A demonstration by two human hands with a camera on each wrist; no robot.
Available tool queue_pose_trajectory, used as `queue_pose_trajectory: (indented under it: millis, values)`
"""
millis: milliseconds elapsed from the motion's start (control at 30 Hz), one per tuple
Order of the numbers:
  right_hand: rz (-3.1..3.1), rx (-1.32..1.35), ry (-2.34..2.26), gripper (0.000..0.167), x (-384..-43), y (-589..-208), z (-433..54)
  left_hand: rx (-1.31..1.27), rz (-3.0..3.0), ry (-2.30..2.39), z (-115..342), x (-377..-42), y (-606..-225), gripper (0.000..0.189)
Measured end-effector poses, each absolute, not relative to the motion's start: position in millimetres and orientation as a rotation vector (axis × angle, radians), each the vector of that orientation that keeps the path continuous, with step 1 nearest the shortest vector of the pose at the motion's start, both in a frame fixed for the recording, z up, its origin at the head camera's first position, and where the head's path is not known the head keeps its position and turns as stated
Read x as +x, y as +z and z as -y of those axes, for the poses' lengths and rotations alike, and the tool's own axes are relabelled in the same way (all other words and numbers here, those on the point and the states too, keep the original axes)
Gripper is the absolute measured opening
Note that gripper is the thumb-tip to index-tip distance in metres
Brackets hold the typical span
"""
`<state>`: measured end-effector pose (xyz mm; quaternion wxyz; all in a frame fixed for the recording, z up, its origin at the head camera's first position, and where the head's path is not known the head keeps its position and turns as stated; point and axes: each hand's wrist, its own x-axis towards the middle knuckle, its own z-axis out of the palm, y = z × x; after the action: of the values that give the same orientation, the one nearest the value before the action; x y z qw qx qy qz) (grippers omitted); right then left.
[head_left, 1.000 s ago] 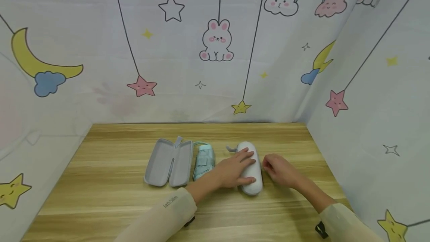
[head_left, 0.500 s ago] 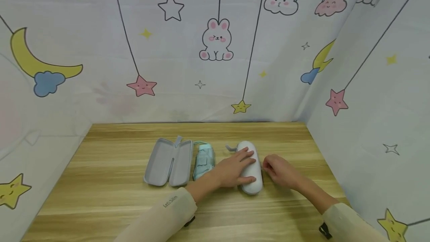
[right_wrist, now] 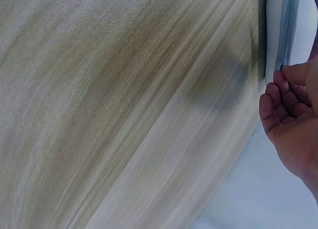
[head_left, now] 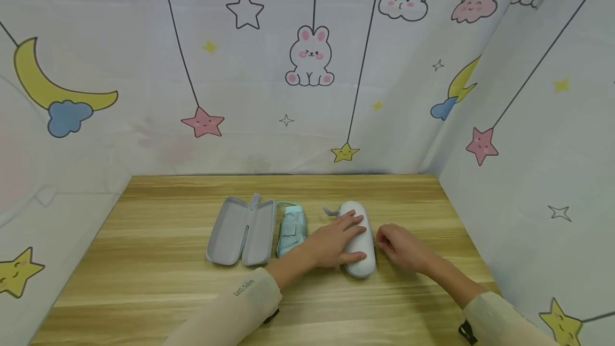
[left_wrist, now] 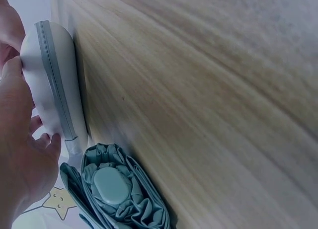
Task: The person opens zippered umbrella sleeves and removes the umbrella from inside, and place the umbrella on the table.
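A white zip-up case (head_left: 357,268) with rounded ends lies closed on the table, its grey zip band (left_wrist: 55,85) running along the side. My left hand (head_left: 331,242) rests across its top with the fingers spread. At the case's right side my right hand (head_left: 401,246) pinches the small zip pull (right_wrist: 282,65) between thumb and forefinger, the other fingers curled in. A grey strap loop (head_left: 330,212) sticks out at the case's far end. Just left of my left hand lies a folded mint-green umbrella (head_left: 292,231), partly behind my forearm.
Left of the umbrella a grey hard case (head_left: 226,234) lies spread open, its two halves showing their insides. The wood-grain table (head_left: 158,292) meets a printed cloth backdrop (head_left: 259,143) at the back and another cloth at the right.
My right hand has shifted very slightly towards the near side of the table, along the white case. My left hand, the case, the umbrella and the grey case stay in place.
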<state>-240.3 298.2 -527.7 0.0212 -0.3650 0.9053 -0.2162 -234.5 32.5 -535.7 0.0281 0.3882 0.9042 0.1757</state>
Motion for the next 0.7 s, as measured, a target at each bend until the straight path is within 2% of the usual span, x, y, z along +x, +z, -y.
queue_pose_trajectory:
  millis: [700]
  values:
    - [-2.805, -1.155, -0.684, 0.016, -225, -527, -300, 1.199, -2.792, 0.546, -32, -234, -535, 0.069]
